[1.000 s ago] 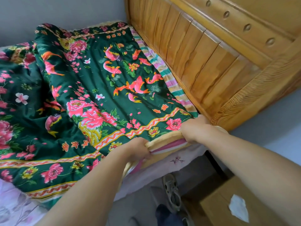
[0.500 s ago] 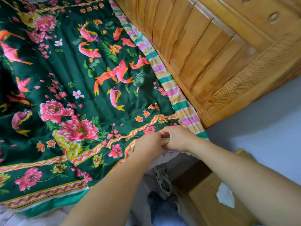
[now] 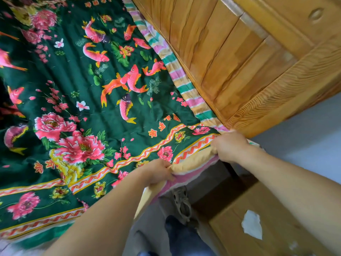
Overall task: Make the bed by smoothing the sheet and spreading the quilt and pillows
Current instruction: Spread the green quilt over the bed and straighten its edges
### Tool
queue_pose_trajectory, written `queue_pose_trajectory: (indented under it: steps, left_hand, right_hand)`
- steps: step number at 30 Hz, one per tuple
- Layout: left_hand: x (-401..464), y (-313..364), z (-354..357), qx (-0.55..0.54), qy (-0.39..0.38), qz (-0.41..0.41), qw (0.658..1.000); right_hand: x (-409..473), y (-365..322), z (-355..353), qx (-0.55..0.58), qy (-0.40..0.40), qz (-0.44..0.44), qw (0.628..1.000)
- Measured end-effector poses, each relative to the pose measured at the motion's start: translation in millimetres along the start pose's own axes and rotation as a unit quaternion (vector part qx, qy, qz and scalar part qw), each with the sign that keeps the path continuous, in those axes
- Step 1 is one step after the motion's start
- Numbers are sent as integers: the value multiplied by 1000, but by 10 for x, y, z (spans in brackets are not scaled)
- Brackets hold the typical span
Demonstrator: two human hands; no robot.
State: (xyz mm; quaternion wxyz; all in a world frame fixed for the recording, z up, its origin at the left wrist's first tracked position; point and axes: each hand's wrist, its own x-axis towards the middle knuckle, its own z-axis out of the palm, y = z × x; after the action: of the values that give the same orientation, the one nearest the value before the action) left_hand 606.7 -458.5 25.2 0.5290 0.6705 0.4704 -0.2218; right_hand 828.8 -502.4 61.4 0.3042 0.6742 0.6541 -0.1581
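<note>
**Gripping the quilt's corner edge at the headboard**

Head view: both hands held the near edge of the quilt (image 3: 77, 85), a dark green cover printed with fish and peonies that lay spread across the bed beyond the grip. The left hand (image 3: 156, 171) had its fingers curled round the turned-up yellow and pink underside of the edge. The right hand (image 3: 229, 146) pinched the same edge at the corner, just beside the wooden headboard (image 3: 239, 58). Between the two hands the edge bulged upward in a soft roll. A striped sheet (image 3: 184, 84) showed as a band beyond the right hand, along the foot of the headboard. Below the grip stood a cardboard box (image 3: 276, 218) and a shoe (image 3: 181, 202) on the floor.

The likely trouble: an uneven pull from one hand would probably skew the border, and a hard tug might drag the striped layer out with it or leave the roll folded under.
</note>
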Motion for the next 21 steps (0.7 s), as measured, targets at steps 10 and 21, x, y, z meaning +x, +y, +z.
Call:
queue_pose_trajectory:
  steps: [10,21]
  left_hand:
    - [102,22,131,59,-54,-3,997]
    - [-315,-73,-359,-3,105,-35,994]
  right_hand:
    - [5,-107,303,-75,-342,-2,937]
    - [277,-593,-312,70,-175,-109,976]
